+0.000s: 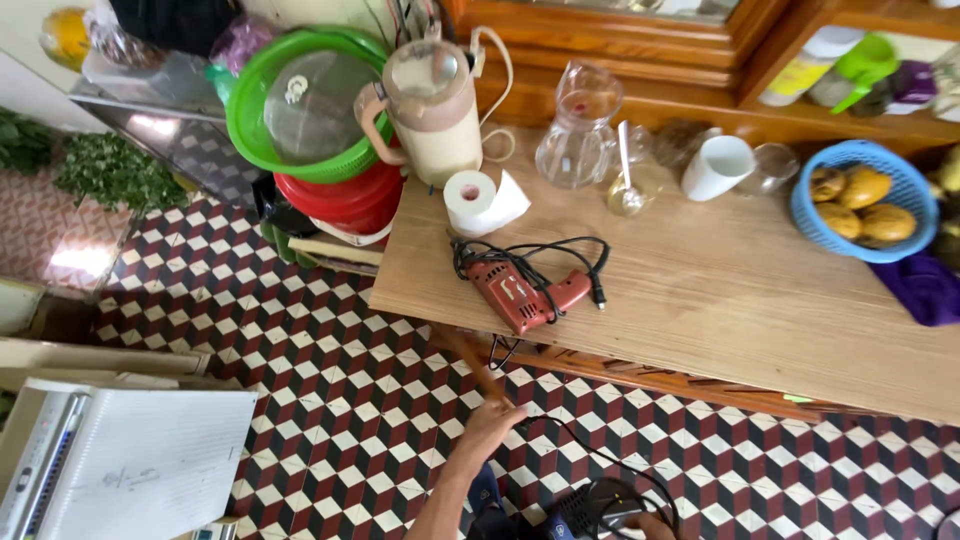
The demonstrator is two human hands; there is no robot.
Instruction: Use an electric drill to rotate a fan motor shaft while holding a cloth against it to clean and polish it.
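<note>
Wood-brown and slim, clasped at its lower end in the closed left hand (487,425): a blurred stick or tool handle (468,360), slanting up over the chequered red, white and black tiled floor (330,400) toward the near edge of the pale wooden tabletop (720,300). Probably stiff and light, to judge by its thinness; likely dry and not slippery; best taken low down, as now, with the fingers wrapped right round. Barely in view at the bottom edge, the right hand (652,524), touching or just beside a black boxy device (590,512) trailing a thin black cable (560,425); open or closed, impossible to tell. Above on the tabletop, well apart from both hands: a red electric drill (520,295) with coiled black cord, a white paper roll (475,200), a beige lidded plastic jug (430,110), a clear glass pitcher (580,130), a white mug (718,165) and a blue plastic basket (870,148) of yellow-brown fruit. Lower left, a white lined paper pad (150,460)
</note>
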